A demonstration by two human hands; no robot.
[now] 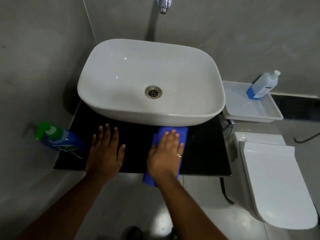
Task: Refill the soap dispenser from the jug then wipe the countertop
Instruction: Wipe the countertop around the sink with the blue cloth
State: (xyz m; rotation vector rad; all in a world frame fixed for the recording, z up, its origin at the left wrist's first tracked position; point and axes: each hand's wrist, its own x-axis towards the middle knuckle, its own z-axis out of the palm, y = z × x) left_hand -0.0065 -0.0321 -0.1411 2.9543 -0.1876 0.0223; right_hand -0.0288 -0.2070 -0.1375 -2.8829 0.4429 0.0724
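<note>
The glossy black rectangular countertop point(204, 149) runs left to right beneath the white ceramic basin point(150, 80). On it, the folded blue microfibre cloth point(173, 134) lies under the flat, straight-fingered right hand point(166, 153) (pressing, not pinching); unwiped surface stretches rightward. The left hand point(105, 149) rests open, nearer the green-pumped blue soap dispenser point(58, 139).

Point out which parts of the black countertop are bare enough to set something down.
Bare patches on the black countertop: right of the right hand, which presses the blue cloth, out to the right edge; and a narrower strip between both hands. Crowded at left: the blue soap dispenser with green pump beside the flat left hand, with the white basin behind.
</note>
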